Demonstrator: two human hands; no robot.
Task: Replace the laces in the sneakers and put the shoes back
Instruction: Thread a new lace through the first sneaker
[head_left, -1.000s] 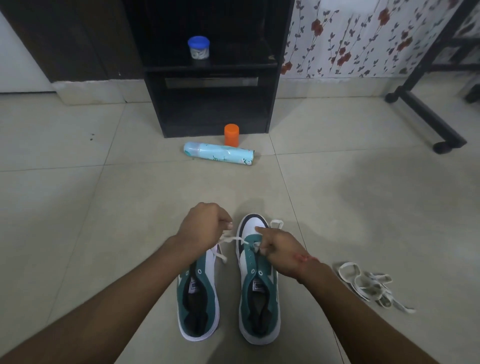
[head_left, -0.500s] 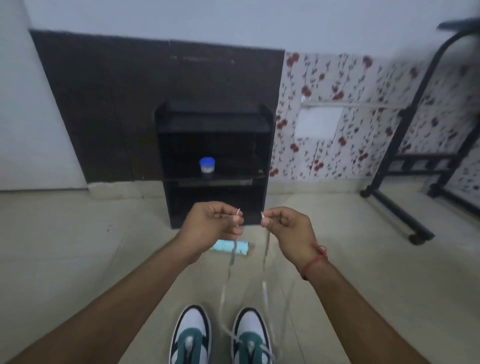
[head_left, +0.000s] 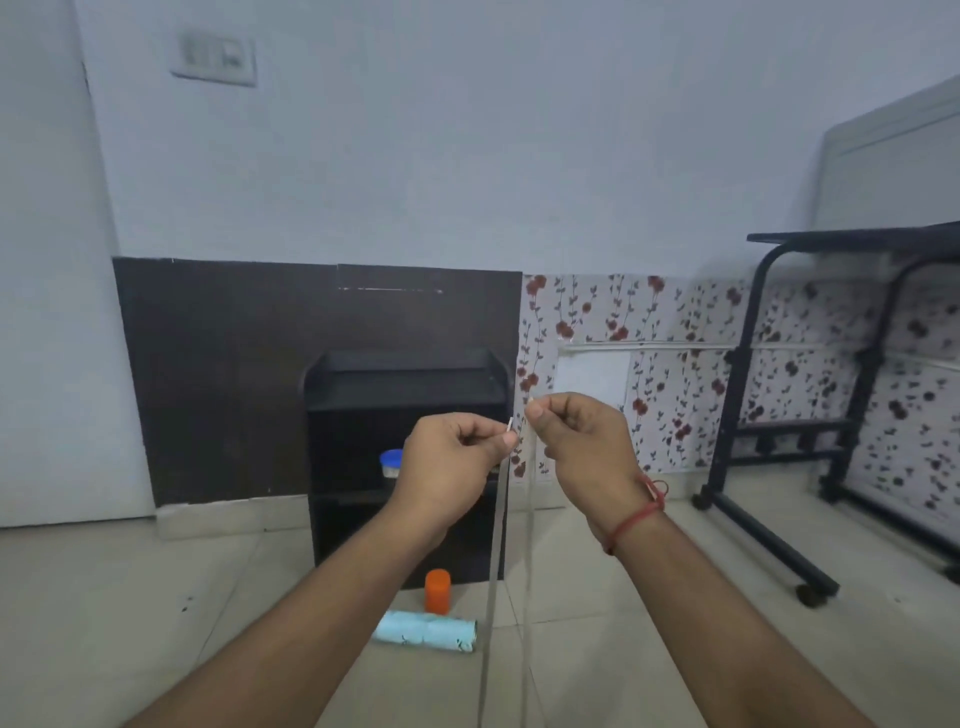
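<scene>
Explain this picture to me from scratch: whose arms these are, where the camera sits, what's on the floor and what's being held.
There is no machine here. A person wears a camera on the head, so you see the room from their eyes, with both bare arms reaching forward. The left hand and the right hand are raised side by side, and each pinches one tip of a white lace between thumb and fingers. The two strands hang straight down and leave the bottom of the picture; the sneakers are not in view. On the tiled floor ahead stands an orange cap, with a pale blue can lying on its side just in front of it. Behind them a black shelf stands against the wall, with a small blue-lidded jar inside. A black wheeled table stands to the right.
</scene>
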